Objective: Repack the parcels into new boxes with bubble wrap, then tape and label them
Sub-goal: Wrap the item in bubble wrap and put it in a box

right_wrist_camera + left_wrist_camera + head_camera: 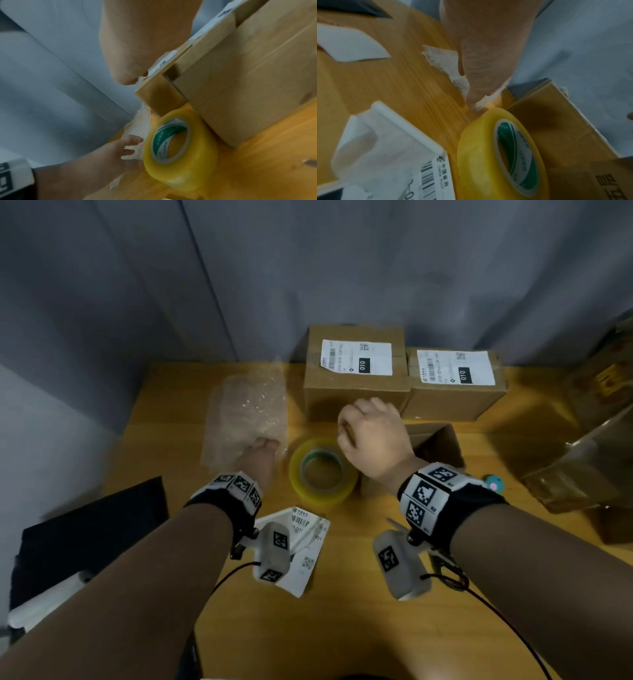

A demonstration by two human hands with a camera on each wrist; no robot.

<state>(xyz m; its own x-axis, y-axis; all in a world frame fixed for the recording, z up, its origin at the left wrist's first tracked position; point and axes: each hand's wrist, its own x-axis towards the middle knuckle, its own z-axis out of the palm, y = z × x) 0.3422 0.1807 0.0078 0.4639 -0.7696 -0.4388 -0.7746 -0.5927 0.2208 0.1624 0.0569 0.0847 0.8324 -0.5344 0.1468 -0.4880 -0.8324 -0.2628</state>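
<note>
Left hand (261,453) fingers spread flat on near edge of bubble wrap sheet (247,416). Roll of packing tape (322,472) just right of those fingers. Right hand (373,429) curled, hovering over tape; contents of grip unclear. Advice: pinch wrap corner, lift clear of tape roll before carrying toward open box (435,445).

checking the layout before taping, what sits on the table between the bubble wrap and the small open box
The yellow tape roll, lying flat on the table between the bubble wrap and the open box; the head view shows it.
</note>
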